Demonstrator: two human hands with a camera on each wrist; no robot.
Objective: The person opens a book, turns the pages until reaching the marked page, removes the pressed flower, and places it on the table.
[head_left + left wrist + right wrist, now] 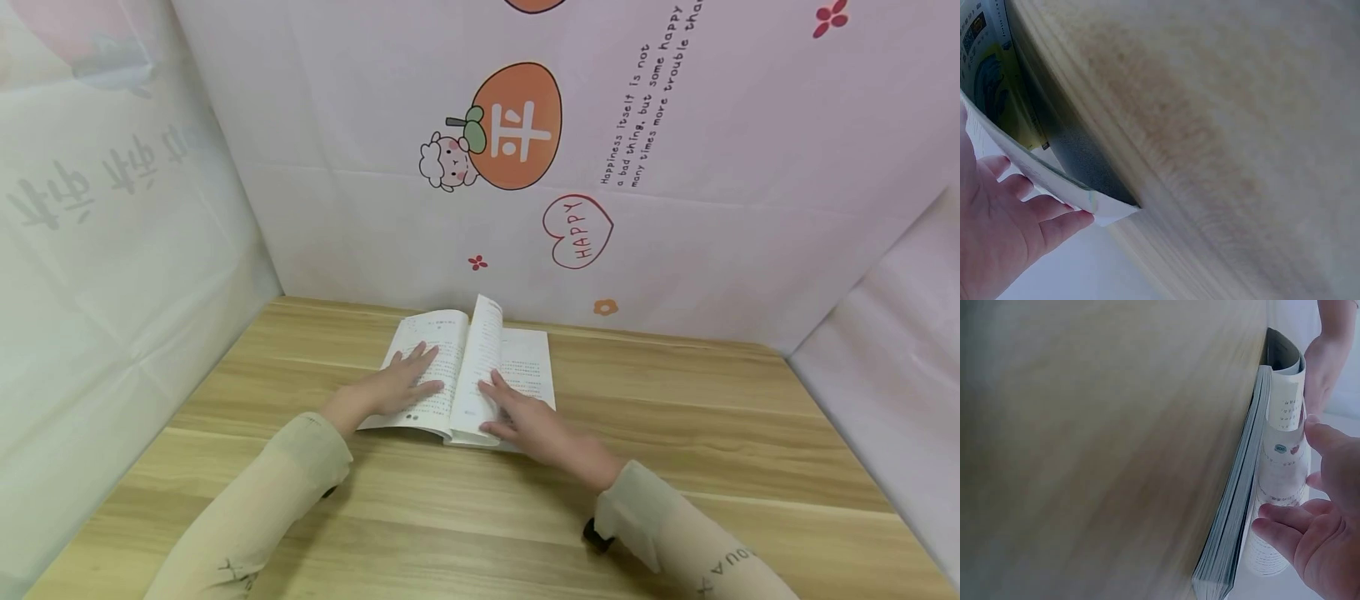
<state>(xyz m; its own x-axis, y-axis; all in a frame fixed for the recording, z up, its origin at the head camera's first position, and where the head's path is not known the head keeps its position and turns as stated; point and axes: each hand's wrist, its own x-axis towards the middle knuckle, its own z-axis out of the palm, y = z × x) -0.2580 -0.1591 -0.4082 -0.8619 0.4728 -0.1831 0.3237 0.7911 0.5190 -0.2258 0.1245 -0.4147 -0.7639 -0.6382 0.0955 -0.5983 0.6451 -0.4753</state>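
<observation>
An open book (528,346) with white printed pages lies near the back of the table. One leaf (482,350) stands raised and curved over its middle. My left hand (401,385) rests with spread fingers on the left page; in the left wrist view the left hand (1016,225) lies along the curved page (1110,209), its cover lifted off the table near the edge. From the right, my right hand (536,425) touches the raised leaf with extended fingers and thumb. The right wrist view shows the right hand (1325,519) beside the curled leaf and the thick page block (1232,531).
The wooden table (465,525) extends to both sides and in front of the book. Behind it rises a white printed sheet (360,208) with cartoon drawings and lettering. More white sheeting (135,275) hangs at the left, and a similar sheet (892,333) borders the right side.
</observation>
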